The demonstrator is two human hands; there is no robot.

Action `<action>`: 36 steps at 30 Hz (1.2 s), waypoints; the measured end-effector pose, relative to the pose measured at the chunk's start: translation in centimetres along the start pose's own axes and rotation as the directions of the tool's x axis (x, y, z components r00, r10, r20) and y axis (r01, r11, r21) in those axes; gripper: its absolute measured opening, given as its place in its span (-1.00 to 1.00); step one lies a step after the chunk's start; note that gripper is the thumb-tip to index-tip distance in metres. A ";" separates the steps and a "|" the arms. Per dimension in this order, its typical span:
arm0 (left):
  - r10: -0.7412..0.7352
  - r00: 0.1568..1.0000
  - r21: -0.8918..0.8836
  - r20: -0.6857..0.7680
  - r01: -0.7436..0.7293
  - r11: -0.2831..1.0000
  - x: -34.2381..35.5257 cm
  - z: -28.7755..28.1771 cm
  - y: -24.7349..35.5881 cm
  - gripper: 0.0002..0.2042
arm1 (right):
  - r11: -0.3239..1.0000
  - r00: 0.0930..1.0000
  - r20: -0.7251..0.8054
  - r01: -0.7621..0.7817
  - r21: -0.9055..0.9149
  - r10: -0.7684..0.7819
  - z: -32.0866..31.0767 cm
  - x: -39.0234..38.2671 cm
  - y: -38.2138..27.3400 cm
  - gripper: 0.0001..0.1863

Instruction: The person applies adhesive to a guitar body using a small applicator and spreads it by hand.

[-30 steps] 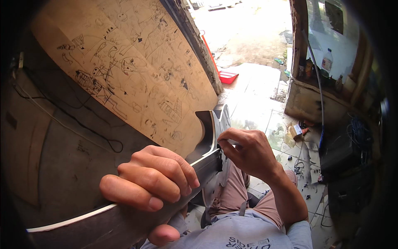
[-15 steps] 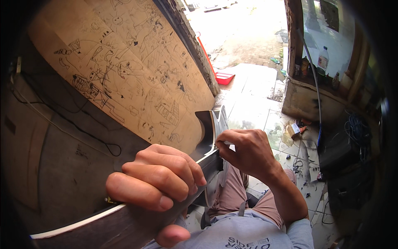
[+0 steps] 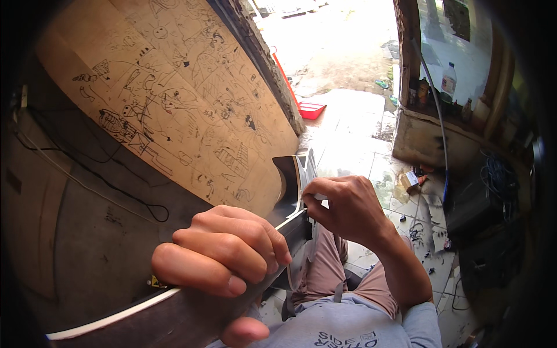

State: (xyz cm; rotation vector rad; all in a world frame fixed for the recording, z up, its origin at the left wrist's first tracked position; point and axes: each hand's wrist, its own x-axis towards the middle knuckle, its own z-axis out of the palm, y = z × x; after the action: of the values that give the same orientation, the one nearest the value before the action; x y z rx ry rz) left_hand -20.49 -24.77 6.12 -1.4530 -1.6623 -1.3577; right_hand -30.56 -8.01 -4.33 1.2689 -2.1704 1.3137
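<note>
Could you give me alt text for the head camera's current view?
A left hand curls over a long, dark, white-edged board, while the right hand is bunched beside it farther along. Beyond are a scribbled-on wooden panel and a bright doorway.

L hand (image 3: 223, 249) wraps the dark white-edged piece (image 3: 133, 322), blocking that stretch; betw. it & R hand (image 3: 348, 206) a short bit of edge is free. Curved horn (image 3: 285, 174) stands just past R fingers, w/ drawn-on board (image 3: 197, 116) behind, so fwd-left is tight. Legs (image 3: 322, 261) obstruct below. R side: open air over tiled floor (image 3: 354, 124), approx. up to hanging hose (image 3: 439, 116).
</note>
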 end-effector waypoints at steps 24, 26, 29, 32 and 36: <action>-0.009 1.000 -0.013 0.028 0.009 1.000 0.2 0.1 -0.3 -0.43 | 0.990 0.995 -0.019 0.096 -0.101 -0.098 -0.2 0.7 0.6 -0.86; -0.025 0.999 -0.022 0.048 0.026 0.999 0.2 -0.2 -0.2 -0.43 | 0.991 0.998 0.008 0.068 -0.113 -0.067 -0.2 0.6 0.8 -0.91; -0.037 0.999 -0.017 0.033 0.038 0.999 0.2 0.0 0.0 -0.43 | 0.987 1.000 0.022 0.010 -0.161 -0.006 0.1 0.9 1.3 -0.93; -0.025 1.000 -0.017 0.016 0.026 1.000 0.3 0.2 -0.2 -0.43 | 0.982 0.995 -0.098 0.010 -0.188 -0.029 0.4 1.5 1.9 -0.93; -0.016 1.000 0.024 -0.025 0.017 1.000 0.4 0.5 -0.3 -0.42 | 0.998 0.973 -0.230 -0.031 -0.050 0.019 0.4 1.8 2.4 -0.93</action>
State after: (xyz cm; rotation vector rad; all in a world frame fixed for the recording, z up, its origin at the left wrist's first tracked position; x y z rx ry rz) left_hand -20.82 -24.13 6.22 -1.4058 -1.6725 -1.3547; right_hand -33.46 -8.80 -4.75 1.0170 -2.0508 1.3304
